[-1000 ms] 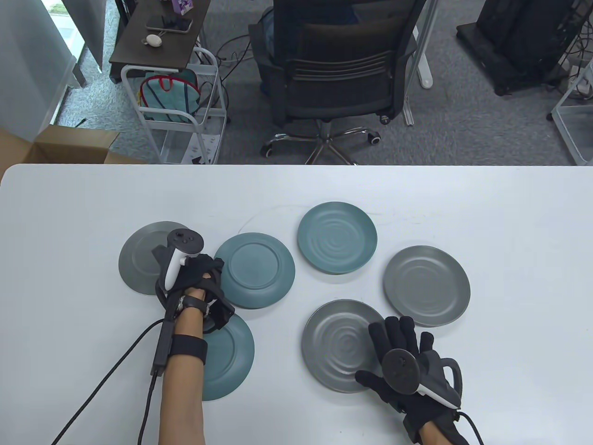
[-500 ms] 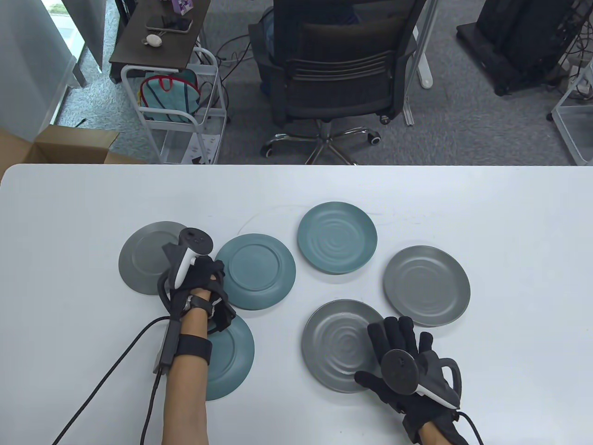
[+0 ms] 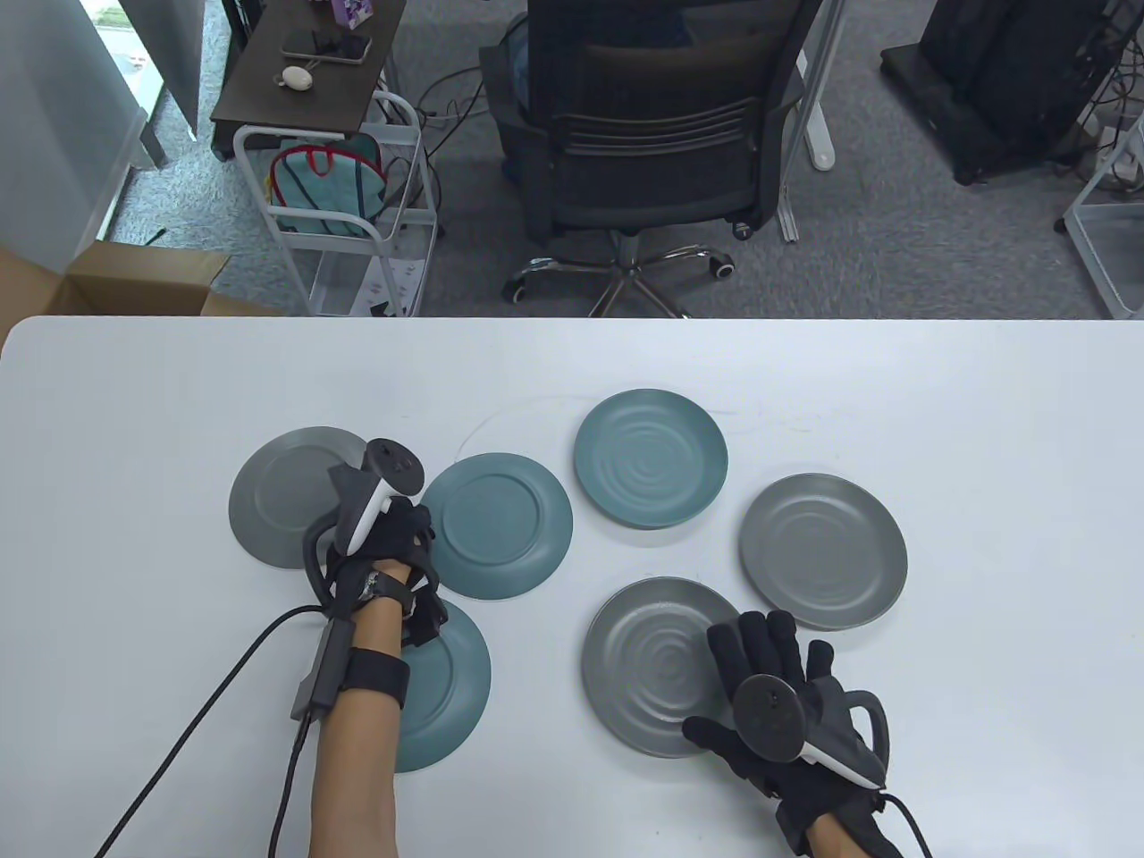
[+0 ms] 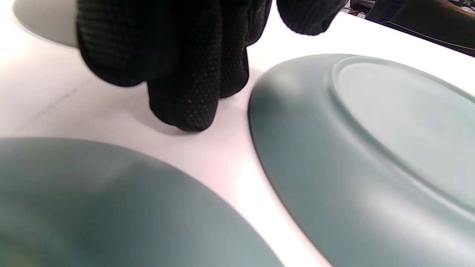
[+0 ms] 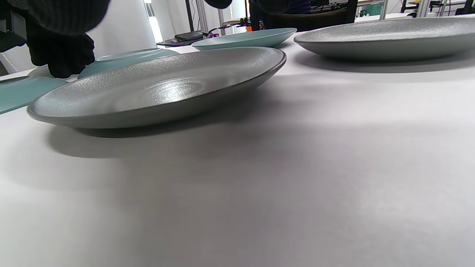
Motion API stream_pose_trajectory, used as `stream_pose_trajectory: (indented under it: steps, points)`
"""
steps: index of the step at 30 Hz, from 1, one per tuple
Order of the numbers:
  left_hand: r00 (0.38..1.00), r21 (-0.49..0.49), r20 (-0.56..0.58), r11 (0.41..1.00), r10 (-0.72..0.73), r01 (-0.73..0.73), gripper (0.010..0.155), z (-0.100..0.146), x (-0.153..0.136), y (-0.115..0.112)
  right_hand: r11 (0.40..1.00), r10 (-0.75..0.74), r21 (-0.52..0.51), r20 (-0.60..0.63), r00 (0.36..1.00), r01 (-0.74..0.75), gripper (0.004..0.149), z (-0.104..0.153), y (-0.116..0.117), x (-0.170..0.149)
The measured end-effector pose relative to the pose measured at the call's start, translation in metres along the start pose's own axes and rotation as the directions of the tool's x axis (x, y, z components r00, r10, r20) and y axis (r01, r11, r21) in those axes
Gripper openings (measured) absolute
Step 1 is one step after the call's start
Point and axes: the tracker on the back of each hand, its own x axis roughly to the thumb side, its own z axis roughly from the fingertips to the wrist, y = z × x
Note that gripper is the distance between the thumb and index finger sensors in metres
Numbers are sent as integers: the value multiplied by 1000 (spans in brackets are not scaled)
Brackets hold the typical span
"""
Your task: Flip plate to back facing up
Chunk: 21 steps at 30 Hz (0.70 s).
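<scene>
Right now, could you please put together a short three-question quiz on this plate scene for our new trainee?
1. How many plates lie on the table?
2. True or false: the right hand lies spread over the near edge of a grey plate that is face up.
3. The left hand has its fingers curled down between which plates? A) the far teal plate and a grey one; B) the left grey plate, the back-up teal plate and the near teal plate.

Key:
1. Six.
2. True; its rippled inner face shows.
3. B.
</scene>
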Motion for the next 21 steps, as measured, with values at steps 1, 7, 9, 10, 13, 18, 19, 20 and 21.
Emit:
stream_pose_trajectory:
  steps: [1, 7, 9, 10, 13, 18, 19, 20, 21]
  points:
    - [1000, 10, 13, 1000, -14, 14, 61, 3, 1, 1, 1000, 0, 0, 0, 1000, 0, 93, 0, 0, 0]
    - [975, 109, 126, 979, -185, 172, 69, 32, 6, 8, 1000, 5, -1, 0, 1000, -5, 93, 0, 0, 1]
    - [956, 146, 165, 965, -242, 219, 74, 45, 7, 7, 1000, 10, -2, -1, 1000, -10, 93, 0, 0, 1]
    - [945, 170, 180, 955, -272, 243, 76, 51, 6, 6, 1000, 11, -2, -2, 1000, -11, 93, 0, 0, 1]
    - [915, 233, 222, 929, -338, 286, 82, 71, 2, 1, 1000, 11, -5, -6, 1000, -11, 93, 0, 0, 2]
    - [871, 291, 290, 903, -397, 315, 85, 102, -12, -17, 1000, 15, -5, -2, 1000, -15, 93, 0, 1, 2]
    - [863, 297, 294, 898, -410, 325, 86, 105, -14, -21, 1000, 17, -5, -1, 1000, -17, 93, 1, 1, 2]
    - [853, 295, 299, 891, -428, 344, 87, 110, -19, -27, 1000, 18, -5, 0, 1000, -18, 93, 1, 1, 3]
    - [847, 290, 306, 890, -434, 351, 87, 113, -22, -32, 1000, 18, -6, 1, 1000, -18, 93, 1, 1, 3]
